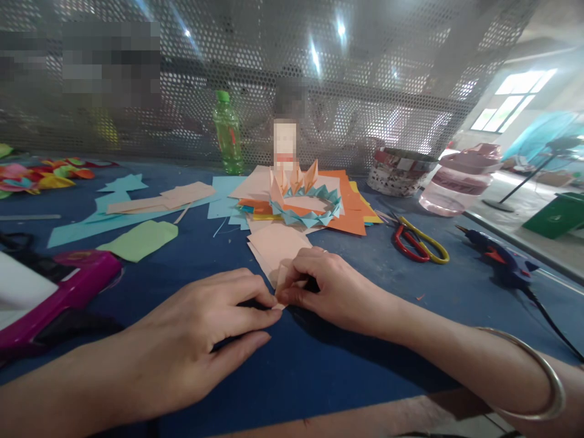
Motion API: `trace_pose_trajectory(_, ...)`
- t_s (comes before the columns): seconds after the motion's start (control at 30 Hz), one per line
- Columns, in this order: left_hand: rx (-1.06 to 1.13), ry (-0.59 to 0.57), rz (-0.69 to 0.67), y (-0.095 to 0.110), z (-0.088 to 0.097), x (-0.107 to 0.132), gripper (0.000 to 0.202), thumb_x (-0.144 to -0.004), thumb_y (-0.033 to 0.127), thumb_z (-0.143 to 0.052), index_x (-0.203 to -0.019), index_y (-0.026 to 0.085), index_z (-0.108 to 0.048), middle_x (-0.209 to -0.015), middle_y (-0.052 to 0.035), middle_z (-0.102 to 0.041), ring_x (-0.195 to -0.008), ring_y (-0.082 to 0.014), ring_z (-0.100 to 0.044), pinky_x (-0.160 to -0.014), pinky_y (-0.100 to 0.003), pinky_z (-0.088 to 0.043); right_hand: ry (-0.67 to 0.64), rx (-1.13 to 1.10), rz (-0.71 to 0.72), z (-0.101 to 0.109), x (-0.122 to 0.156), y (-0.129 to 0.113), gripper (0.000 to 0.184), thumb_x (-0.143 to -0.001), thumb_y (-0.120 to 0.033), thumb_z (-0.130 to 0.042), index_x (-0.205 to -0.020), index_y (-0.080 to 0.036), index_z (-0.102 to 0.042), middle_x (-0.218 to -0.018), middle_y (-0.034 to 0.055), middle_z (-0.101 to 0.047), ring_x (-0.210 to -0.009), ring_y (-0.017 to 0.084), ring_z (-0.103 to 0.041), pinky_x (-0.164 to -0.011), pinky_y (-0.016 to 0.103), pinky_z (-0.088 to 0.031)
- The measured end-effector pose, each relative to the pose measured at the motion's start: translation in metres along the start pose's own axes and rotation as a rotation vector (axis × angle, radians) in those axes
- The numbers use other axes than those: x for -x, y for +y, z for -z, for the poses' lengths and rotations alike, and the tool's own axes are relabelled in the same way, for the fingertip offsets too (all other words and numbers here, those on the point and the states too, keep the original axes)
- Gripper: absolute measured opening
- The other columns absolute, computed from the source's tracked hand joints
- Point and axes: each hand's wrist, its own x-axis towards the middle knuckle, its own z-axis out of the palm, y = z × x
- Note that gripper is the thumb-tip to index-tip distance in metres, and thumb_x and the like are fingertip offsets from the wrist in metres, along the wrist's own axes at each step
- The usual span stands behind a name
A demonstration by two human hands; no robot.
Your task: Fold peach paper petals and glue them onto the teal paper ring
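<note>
Peach paper piece (280, 277) near middle of blue desk's (255, 395) front edge, narrow end aimed at that edge, long axis unclear (fingers cover much). Right hand (333, 280) pinching it, thumb against forefinger; left hand (212, 316) has fingertips at narrow end, thumb apart, grip unclear. Turquoise paper ring (296, 217) behind; perforated metal screen (347, 115) along back edge; window (513, 100) beyond right edge.

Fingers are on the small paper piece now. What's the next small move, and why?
I'd probably keep the left hand steadying the small peach paper and press its near end flat with the right hand. Both hands' fingertips meet there, the right seems to pinch it, and the tabletop beneath gives firm backing.
</note>
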Motion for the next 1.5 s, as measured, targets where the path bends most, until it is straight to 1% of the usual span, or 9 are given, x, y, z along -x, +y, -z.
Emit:
trace_pose_trajectory(0.13,-0.007,-0.001,-0.016,-0.001,0.000,0.000,0.030,-0.089,0.012,-0.048,-0.110,0.023,-0.066,-0.108,-0.0032,-0.063,-0.098,-0.0184,-0.060,-0.082,-0.026,-0.050,0.008,0.008,-0.006,0.001,-0.001,0.000,0.009,-0.083,-0.019,-0.065,-0.075,-0.016,-0.063,-0.076,0.0001,-0.064,-0.080,0.012,-0.054,-0.078,0.025,-0.040)
trace_pose_trajectory(0.33,-0.002,0.004,0.032,0.000,-0.001,0.002,0.026,-0.091,0.017,-0.050,-0.110,0.026,-0.066,-0.109,-0.0024,-0.064,-0.099,-0.0161,-0.060,-0.083,-0.025,-0.050,0.044,0.036,-0.010,-0.001,-0.001,0.005,0.014,-0.081,-0.028,-0.070,-0.073,-0.017,-0.064,-0.071,-0.0008,-0.060,-0.077,0.012,-0.053,-0.075,0.025,-0.039)
trace_pose_trajectory(0.5,0.004,-0.002,0.039,0.000,-0.002,0.002,0.026,-0.091,0.018,-0.050,-0.111,0.027,-0.066,-0.108,-0.0023,-0.063,-0.099,-0.0159,-0.059,-0.083,-0.026,-0.049,0.045,0.028,0.009,0.000,0.000,0.007,0.019,-0.081,-0.031,-0.070,-0.070,-0.018,-0.062,-0.067,-0.0026,-0.060,-0.073,0.010,-0.052,-0.074,0.023,-0.038)
trace_pose_trajectory(0.67,-0.003,-0.011,0.034,0.001,-0.001,0.000,0.026,-0.092,0.018,-0.049,-0.111,0.026,-0.066,-0.108,-0.0025,-0.064,-0.097,-0.0160,-0.059,-0.082,-0.026,-0.049,0.059,0.054,-0.053,0.001,-0.001,0.010,0.028,-0.077,-0.037,-0.073,-0.064,-0.017,-0.057,-0.072,-0.0010,-0.059,-0.072,0.011,-0.053,-0.067,0.022,-0.038)
trace_pose_trajectory(0.9,-0.007,-0.009,0.015,0.001,-0.001,0.001,0.025,-0.092,0.019,-0.050,-0.109,0.025,-0.067,-0.108,-0.0027,-0.064,-0.097,-0.0160,-0.059,-0.081,-0.027,-0.049,0.047,0.067,-0.056,0.004,-0.003,0.013,0.035,-0.077,-0.044,-0.071,-0.062,-0.016,-0.054,-0.070,-0.0009,-0.056,-0.071,0.011,-0.052,-0.066,0.023,-0.037)
trace_pose_trajectory(1.0,-0.003,0.002,0.023,0.001,-0.001,0.002,0.025,-0.092,0.019,-0.050,-0.107,0.026,-0.067,-0.106,-0.0022,-0.064,-0.096,-0.0156,-0.059,-0.080,-0.026,-0.049,0.017,0.069,-0.050,0.008,-0.003,0.014,0.033,-0.078,-0.042,-0.070,-0.064,-0.016,-0.056,-0.070,-0.0009,-0.056,-0.071,0.011,-0.052,-0.065,0.022,-0.037)
trace_pose_trajectory(1.2,0.005,-0.005,0.030,0.000,-0.002,-0.001,0.025,-0.091,0.017,-0.050,-0.106,0.026,-0.068,-0.106,-0.0023,-0.064,-0.096,-0.0155,-0.059,-0.080,-0.026,-0.049,-0.129,-0.064,-0.001,0.019,-0.005,0.024,0.031,-0.081,-0.047,-0.066,-0.074,-0.017,-0.064,-0.074,-0.0009,-0.060,-0.072,0.011,-0.053,-0.063,0.021,-0.037)
trace_pose_trajectory(1.33,-0.009,-0.002,0.033,0.000,-0.002,0.000,0.026,-0.091,0.018,-0.050,-0.108,0.026,-0.067,-0.107,-0.0023,-0.064,-0.096,-0.0159,-0.059,-0.080,-0.026,-0.049,-0.147,-0.094,-0.029,0.021,-0.006,0.027,0.029,-0.080,-0.046,-0.067,-0.076,-0.017,-0.065,-0.079,-0.0002,-0.061,-0.073,0.011,-0.053,-0.063,0.021,-0.038)
trace_pose_trajectory(1.5,-0.001,-0.016,0.038,0.001,-0.002,0.001,0.027,-0.092,0.019,-0.049,-0.112,0.026,-0.066,-0.108,-0.0032,-0.064,-0.098,-0.0162,-0.059,-0.082,-0.027,-0.050,-0.132,-0.048,-0.068,0.020,-0.006,0.024,0.030,-0.080,-0.045,-0.067,-0.073,-0.016,-0.065,-0.075,-0.0004,-0.060,-0.070,0.010,-0.052,-0.061,0.021,-0.037)
